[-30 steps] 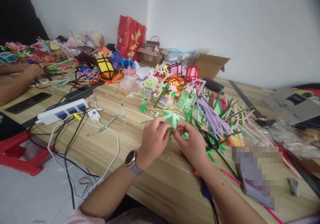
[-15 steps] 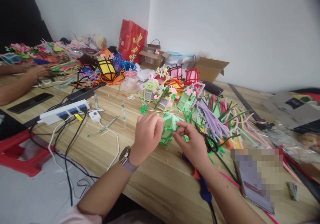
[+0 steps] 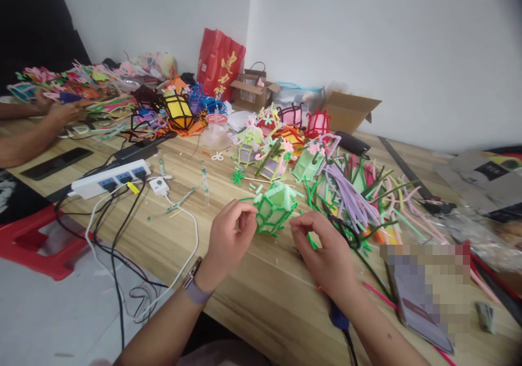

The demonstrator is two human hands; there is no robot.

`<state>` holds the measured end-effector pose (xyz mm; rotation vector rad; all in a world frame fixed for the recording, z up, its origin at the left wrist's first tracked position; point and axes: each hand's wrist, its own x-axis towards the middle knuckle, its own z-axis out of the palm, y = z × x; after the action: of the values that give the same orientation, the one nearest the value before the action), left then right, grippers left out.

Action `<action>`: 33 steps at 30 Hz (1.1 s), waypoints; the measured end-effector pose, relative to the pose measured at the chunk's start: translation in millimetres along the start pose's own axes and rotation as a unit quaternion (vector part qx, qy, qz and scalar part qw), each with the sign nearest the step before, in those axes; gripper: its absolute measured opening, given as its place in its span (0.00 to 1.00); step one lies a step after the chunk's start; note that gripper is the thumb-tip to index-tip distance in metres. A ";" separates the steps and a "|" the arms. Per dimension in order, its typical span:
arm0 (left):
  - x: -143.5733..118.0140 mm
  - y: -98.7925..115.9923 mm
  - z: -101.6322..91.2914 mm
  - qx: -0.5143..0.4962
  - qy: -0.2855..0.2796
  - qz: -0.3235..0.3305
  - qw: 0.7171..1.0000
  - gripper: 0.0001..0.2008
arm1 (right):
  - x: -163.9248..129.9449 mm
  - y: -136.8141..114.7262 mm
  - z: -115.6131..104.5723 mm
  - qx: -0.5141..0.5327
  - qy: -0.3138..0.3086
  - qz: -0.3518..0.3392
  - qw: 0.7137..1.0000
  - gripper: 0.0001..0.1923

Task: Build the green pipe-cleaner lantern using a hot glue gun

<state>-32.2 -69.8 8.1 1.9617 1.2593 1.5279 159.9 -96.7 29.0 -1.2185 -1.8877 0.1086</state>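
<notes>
A small green lantern (image 3: 274, 208) made of pipe cleaners stands on the table, pale green fuzzy strips along its top edges. My left hand (image 3: 232, 233), with a watch at the wrist, is closed in a pinch at the lantern's left side. Whatever its fingertips hold, if anything, is hidden. On the right, my right hand (image 3: 324, 249) is also pinched, thumb against fingers, a little apart from the lantern; anything between the tips is too small to make out. Under the right forearm lies a blue corded tool, likely a glue gun (image 3: 338, 317), partly covered.
Finished lanterns (image 3: 275, 162) and bundles of pipe cleaners (image 3: 350, 194) crowd the area behind. A power strip (image 3: 110, 178) with cables lies left, a phone (image 3: 420, 306) right. Black-handled scissors (image 3: 346, 233) sit by my right hand. Another person's hands (image 3: 61, 110) work at far left.
Both hands have drawn away from the lantern's top and spread apart, the left to the left, the right to the right. The lantern now shows more fully. The view has shifted slightly.
</notes>
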 end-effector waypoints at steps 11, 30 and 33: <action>41.8 5.1 6.2 0.045 -0.032 -0.013 0.998 0.14 | 32.2 14.3 -1.4 -0.027 0.049 0.109 0.993 0.09; 63.5 14.2 29.7 -0.063 -0.146 -0.099 0.982 0.11 | 52.2 10.2 9.9 -0.001 0.029 0.117 0.993 0.08; 66.6 16.9 30.4 -0.099 -0.154 -0.153 0.971 0.10 | 52.2 9.4 10.3 -0.002 0.025 0.124 0.992 0.10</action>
<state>4.0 -18.2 48.9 1.7025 1.1615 1.1033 151.5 -47.5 49.9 -1.4407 -1.6887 0.2061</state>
